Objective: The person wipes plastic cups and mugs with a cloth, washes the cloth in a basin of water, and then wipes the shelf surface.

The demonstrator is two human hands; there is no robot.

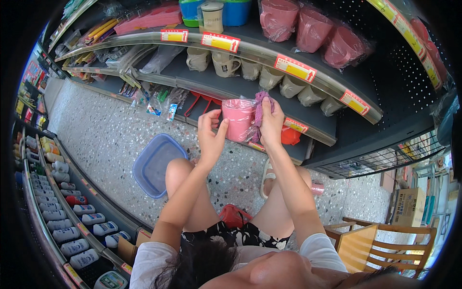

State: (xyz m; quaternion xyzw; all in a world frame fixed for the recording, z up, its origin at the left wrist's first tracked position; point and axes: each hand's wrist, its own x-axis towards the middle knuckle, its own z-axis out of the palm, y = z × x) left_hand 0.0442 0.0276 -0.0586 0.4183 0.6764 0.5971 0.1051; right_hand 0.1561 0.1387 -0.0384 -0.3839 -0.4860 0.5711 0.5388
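Note:
A pink mug point(238, 121) in clear plastic wrap is held up before me, in front of the lower shelf. My right hand point(271, 121) is closed on a crumpled purple cloth point(260, 112) against the mug's right side; whether it also grips the mug's handle is hidden. Beside the mug's left edge is my left hand point(210, 135), its thumb apart from its curled fingers. The thumb tip overlaps the rim of the mug in view, and I cannot tell whether it touches.
Cream mugs point(225, 65) line the lower shelf, with wrapped pink mugs point(312, 29) above. A blue plastic basin point(160, 166) stands on the speckled floor by my left knee. Bottles point(85, 209) fill shelves at left. A wooden chair point(393, 249) stands behind at right.

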